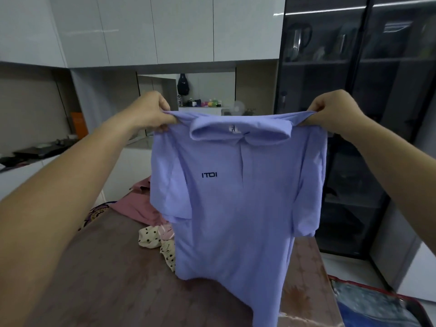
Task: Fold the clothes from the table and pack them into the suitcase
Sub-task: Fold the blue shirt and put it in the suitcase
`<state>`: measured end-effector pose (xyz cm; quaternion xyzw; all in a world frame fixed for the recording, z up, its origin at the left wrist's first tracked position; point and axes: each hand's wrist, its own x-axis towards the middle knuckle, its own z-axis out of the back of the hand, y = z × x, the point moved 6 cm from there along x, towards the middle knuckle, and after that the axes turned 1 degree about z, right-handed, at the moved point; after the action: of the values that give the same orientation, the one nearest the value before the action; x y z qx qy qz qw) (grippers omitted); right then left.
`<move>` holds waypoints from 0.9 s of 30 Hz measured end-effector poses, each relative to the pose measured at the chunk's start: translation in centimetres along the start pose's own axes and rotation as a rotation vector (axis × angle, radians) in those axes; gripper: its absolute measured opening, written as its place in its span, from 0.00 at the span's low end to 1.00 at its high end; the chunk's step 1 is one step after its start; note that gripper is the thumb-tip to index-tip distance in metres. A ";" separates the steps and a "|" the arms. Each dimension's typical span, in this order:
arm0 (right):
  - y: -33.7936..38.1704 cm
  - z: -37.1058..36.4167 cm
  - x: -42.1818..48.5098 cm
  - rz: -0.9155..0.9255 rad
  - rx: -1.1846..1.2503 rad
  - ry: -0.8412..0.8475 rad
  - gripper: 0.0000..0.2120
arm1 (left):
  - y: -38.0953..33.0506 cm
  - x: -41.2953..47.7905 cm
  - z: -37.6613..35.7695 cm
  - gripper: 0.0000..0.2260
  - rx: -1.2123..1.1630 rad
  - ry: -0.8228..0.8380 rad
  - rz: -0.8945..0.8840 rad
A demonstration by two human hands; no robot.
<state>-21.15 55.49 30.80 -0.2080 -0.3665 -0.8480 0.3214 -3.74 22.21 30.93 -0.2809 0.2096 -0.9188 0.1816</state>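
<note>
Left hand at 10 o'clock and right hand at 2 o'clock each pinch one shoulder of the lilac polo shirt, which hangs between them over the table. Other clothes lie behind its left edge. Bare tabletop shows at 7 o'clock, and the suitcase at 5 o'clock.
</note>
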 end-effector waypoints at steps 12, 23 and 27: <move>-1.7 -3.7 -0.4 -0.111 -0.458 0.220 0.07 | 3.1 0.5 -2.4 0.13 0.021 -0.079 0.092; -4.3 -8.7 3.1 -0.212 -0.101 0.103 0.03 | 7.3 6.0 -7.2 0.20 -0.006 -0.084 0.115; -2.9 -7.6 8.2 -0.137 -0.007 -0.072 0.04 | 4.9 10.8 -3.4 0.20 -0.094 -0.235 0.035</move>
<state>-29.84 48.05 29.29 -0.2138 -0.3883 -0.8613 0.2484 -13.08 14.15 30.70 -0.3910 0.2347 -0.8655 0.2073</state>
